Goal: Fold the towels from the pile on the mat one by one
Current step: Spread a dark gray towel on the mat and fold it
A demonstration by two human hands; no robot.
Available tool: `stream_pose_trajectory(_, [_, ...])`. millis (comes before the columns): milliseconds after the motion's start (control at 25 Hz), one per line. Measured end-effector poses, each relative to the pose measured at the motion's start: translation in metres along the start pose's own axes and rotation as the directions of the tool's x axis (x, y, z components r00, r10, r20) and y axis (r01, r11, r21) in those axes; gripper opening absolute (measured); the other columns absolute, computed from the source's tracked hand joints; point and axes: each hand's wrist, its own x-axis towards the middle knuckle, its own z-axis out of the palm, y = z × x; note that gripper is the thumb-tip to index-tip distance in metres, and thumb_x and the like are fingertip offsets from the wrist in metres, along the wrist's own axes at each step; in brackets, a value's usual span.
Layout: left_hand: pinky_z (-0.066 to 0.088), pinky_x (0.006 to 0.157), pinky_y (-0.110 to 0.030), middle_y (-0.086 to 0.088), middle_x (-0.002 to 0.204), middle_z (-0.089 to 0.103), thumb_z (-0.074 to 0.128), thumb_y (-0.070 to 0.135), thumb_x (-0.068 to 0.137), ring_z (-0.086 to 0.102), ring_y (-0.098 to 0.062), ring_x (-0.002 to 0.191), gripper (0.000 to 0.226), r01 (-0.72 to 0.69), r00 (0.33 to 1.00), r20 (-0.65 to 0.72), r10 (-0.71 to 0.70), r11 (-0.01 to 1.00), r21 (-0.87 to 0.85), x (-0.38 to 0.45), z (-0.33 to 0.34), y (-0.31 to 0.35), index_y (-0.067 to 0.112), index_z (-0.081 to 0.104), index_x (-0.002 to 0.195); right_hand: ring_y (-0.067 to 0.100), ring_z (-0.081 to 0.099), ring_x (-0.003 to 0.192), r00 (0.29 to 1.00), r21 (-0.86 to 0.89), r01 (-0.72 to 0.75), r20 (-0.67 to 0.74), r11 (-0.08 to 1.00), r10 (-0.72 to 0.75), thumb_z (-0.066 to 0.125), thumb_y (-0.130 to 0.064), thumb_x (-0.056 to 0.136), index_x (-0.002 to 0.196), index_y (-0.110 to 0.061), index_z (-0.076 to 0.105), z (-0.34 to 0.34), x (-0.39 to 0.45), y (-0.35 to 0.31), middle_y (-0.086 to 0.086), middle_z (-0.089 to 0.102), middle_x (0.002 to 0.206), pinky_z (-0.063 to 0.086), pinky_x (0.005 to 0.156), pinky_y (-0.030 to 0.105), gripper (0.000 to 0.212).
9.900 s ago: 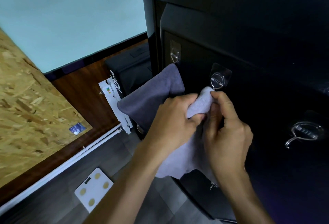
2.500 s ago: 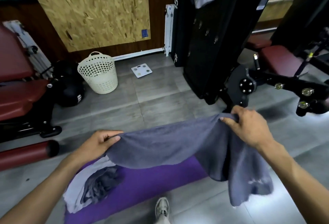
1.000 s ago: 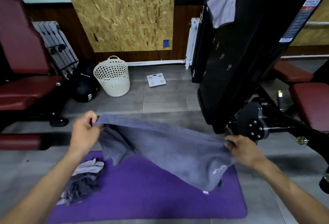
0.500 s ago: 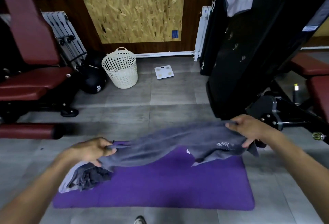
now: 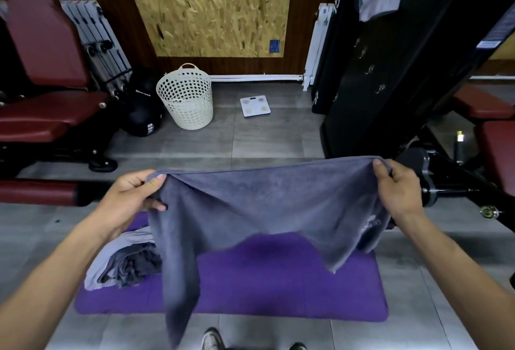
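The towel (image 5: pixel 267 207) is stretched between the left hand (image 5: pixel 131 199) and the right hand (image 5: pixel 395 188), above the mat (image 5: pixel 278 285) on the floor (image 5: pixel 250 138). The pile (image 5: pixel 125 260) lies on the mat's left end. Behind the mat stand the basket (image 5: pixel 185 99) and, to its right, the scale (image 5: pixel 255 106).

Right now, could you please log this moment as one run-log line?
left hand: grips grey towel | right hand: grips it | towel: spread above purple mat | pile: waiting

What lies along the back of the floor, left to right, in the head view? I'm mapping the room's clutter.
Dark red bench → black ball → cream basket → white scale → black machine.
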Motion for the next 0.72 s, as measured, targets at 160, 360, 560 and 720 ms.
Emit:
stream_pose_trajectory(160, [0.054, 0.054, -0.020, 0.000, 0.075, 0.069, 0.052, 0.026, 0.098, 0.064, -0.007, 0.065, 0.026, -0.008, 0.997, -0.071, 0.018, 0.991, 0.136, 0.011, -0.015, -0.005, 0.014, 0.069, 0.082, 0.020, 0.060, 0.062, 0.861, -0.299, 0.139, 0.508, 0.944, 0.034, 0.054, -0.031, 0.099, 0.066, -0.013, 0.058, -0.014, 0.012, -0.012, 0.003, 0.062, 0.061, 0.043, 0.061, 0.030, 0.038])
stream_pose_trajectory(360, [0.041, 0.055, -0.030, -0.001, 0.058, 0.063, 0.080, 0.041, 0.076, 0.051, -0.009, 0.056, 0.023, -0.096, 0.981, 0.176, -0.077, 0.597, 0.796, 0.016, -0.077, -0.013, 0.021, 0.069, 0.073, 0.023, 0.058, 0.065, 0.914, -0.470, 0.299, 0.392, 0.831, -0.108, 0.061, -0.034, 0.094, 0.060, -0.021, 0.054, -0.033, 0.025, 0.006, 0.001, 0.058, 0.063, 0.042, 0.062, 0.033, 0.037])
stream_pose_trajectory(560, [0.027, 0.043, -0.029, 0.005, 0.041, 0.031, 0.084, 0.017, 0.072, 0.030, -0.002, 0.039, 0.054, -0.133, 0.991, 0.101, 0.089, 0.521, 0.843, 0.011, -0.059, -0.013, 0.014, 0.034, 0.051, 0.024, 0.065, 0.063, 0.838, -0.455, 0.307, 0.545, 0.836, -0.011, 0.060, -0.022, 0.095, 0.070, -0.021, 0.062, -0.020, 0.025, 0.038, 0.001, 0.064, 0.070, 0.045, 0.054, 0.029, 0.025])
stream_pose_trajectory(720, [0.036, 0.042, -0.010, -0.009, 0.056, 0.044, 0.063, -0.009, 0.085, 0.039, 0.002, 0.044, 0.024, -0.019, 0.930, -0.290, 0.225, 0.819, 0.574, 0.009, -0.038, -0.056, 0.000, 0.046, 0.072, 0.034, 0.060, 0.072, 0.964, -0.341, 0.170, 0.253, 0.924, -0.084, 0.057, -0.011, 0.094, 0.082, -0.008, 0.064, 0.021, 0.006, 0.073, 0.015, 0.063, 0.073, 0.044, 0.067, 0.036, 0.014])
